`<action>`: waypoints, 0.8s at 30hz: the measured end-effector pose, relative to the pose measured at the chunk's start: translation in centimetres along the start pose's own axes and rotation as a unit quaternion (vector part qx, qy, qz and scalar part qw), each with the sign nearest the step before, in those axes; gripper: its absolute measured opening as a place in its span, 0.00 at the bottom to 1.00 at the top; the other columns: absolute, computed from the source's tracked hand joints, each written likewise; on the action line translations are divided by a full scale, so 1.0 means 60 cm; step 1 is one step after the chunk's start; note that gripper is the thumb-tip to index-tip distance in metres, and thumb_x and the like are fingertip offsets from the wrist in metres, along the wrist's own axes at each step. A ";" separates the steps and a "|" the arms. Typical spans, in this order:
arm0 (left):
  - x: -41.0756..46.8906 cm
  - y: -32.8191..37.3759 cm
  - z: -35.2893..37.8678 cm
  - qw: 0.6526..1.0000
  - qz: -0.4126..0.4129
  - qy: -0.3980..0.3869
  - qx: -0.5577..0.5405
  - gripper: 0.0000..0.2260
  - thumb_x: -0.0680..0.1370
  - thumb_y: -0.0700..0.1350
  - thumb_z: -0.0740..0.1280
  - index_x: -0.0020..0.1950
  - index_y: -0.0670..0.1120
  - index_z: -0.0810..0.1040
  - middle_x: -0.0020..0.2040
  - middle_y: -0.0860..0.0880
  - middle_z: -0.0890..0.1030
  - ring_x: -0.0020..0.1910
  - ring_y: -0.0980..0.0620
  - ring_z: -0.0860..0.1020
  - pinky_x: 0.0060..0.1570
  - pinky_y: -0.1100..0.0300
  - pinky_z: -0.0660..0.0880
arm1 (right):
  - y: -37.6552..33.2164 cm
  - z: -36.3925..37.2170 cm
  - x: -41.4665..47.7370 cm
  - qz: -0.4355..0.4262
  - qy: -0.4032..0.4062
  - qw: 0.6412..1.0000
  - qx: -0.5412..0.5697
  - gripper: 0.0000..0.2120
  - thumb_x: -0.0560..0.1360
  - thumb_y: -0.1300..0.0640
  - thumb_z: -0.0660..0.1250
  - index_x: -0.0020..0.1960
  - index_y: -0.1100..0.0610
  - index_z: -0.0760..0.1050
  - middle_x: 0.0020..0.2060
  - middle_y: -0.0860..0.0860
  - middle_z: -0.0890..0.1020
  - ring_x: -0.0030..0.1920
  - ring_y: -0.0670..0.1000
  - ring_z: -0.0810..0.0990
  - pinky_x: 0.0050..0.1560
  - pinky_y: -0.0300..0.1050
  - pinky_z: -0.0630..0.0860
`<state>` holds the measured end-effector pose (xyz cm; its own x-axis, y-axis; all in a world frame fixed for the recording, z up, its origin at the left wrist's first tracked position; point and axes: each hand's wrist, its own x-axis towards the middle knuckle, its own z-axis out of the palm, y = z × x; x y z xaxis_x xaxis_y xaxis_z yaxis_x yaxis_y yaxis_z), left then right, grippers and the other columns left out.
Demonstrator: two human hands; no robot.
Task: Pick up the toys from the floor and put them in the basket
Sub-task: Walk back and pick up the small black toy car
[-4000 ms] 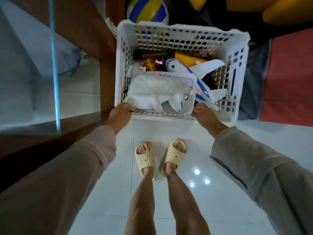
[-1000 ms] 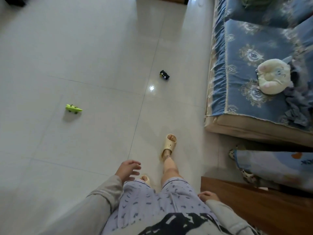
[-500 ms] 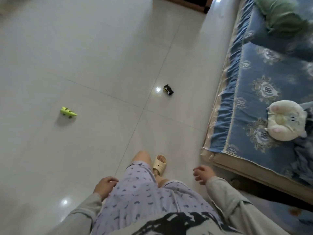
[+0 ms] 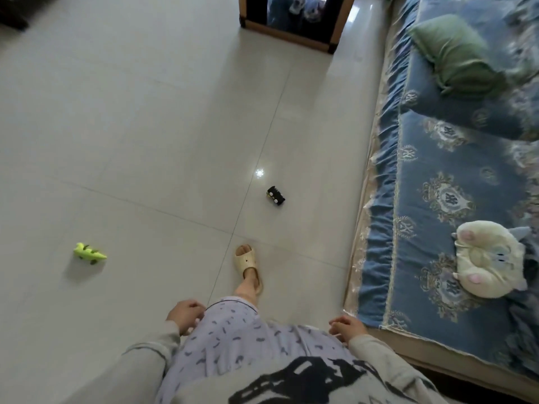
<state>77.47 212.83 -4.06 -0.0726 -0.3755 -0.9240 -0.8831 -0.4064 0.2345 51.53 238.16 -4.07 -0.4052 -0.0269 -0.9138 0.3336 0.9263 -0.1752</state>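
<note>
Walking out for the next toy, left hand (image 4: 186, 314) and right hand (image 4: 347, 328) loosely curled, holding nothing — car (image 4: 276, 195) at twelve o'clock, crocodile (image 4: 89, 253) at ten — probably stooping for the car next; basket unseen.

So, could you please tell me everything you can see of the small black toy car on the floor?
The black toy car is small and boxy, of what looks like plastic, with two pale wheels showing on its near side. It lies angled on the glossy tiled floor, just below a light glare, between the sofa and the green toy. Nothing touches it; both hands are well short of it.
</note>
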 end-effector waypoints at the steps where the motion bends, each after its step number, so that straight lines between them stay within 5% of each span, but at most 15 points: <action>1: 0.006 0.038 -0.015 1.000 0.010 0.006 0.004 0.08 0.75 0.36 0.60 0.40 0.43 0.76 0.43 0.41 0.77 0.34 0.47 0.71 0.30 0.63 0.62 | -0.012 -0.006 0.006 0.009 0.002 1.000 -0.008 0.07 0.75 0.70 0.60 0.49 0.66 0.76 0.31 0.54 0.75 0.28 0.51 0.71 0.29 0.40 0.68; 7: 0.045 0.254 -0.097 0.997 0.078 0.001 -0.018 0.07 0.77 0.37 0.59 0.45 0.44 0.76 0.45 0.43 0.78 0.32 0.50 0.73 0.30 0.63 0.62 | -0.141 -0.023 0.047 0.008 0.010 1.000 0.017 0.13 0.74 0.70 0.62 0.32 0.61 0.73 0.26 0.57 0.75 0.24 0.51 0.70 0.25 0.34 0.65; 13: 0.078 0.376 -0.138 0.993 0.113 -0.003 -0.042 0.06 0.76 0.36 0.60 0.46 0.45 0.75 0.42 0.46 0.77 0.33 0.52 0.73 0.32 0.63 0.63 | -0.264 -0.029 0.061 -0.043 0.032 0.995 -0.085 0.11 0.72 0.59 0.66 0.32 0.49 0.73 0.43 0.57 0.83 0.43 0.51 0.76 0.45 0.39 0.69; 24: 0.154 0.312 -0.068 0.996 -0.077 -0.030 -0.017 0.08 0.76 0.34 0.59 0.42 0.45 0.74 0.39 0.46 0.76 0.29 0.52 0.70 0.26 0.65 0.61 | -0.414 -0.058 0.229 -0.015 -0.072 0.981 -0.182 0.13 0.74 0.63 0.61 0.34 0.50 0.70 0.31 0.51 0.76 0.30 0.49 0.74 0.28 0.37 0.66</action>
<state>62.18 198.34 -6.97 0.0329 -0.2561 -0.9661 -0.8693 -0.4843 0.0987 34.71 216.10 -11.02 -0.2776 -0.0845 -0.9570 -0.0124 0.9964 -0.0844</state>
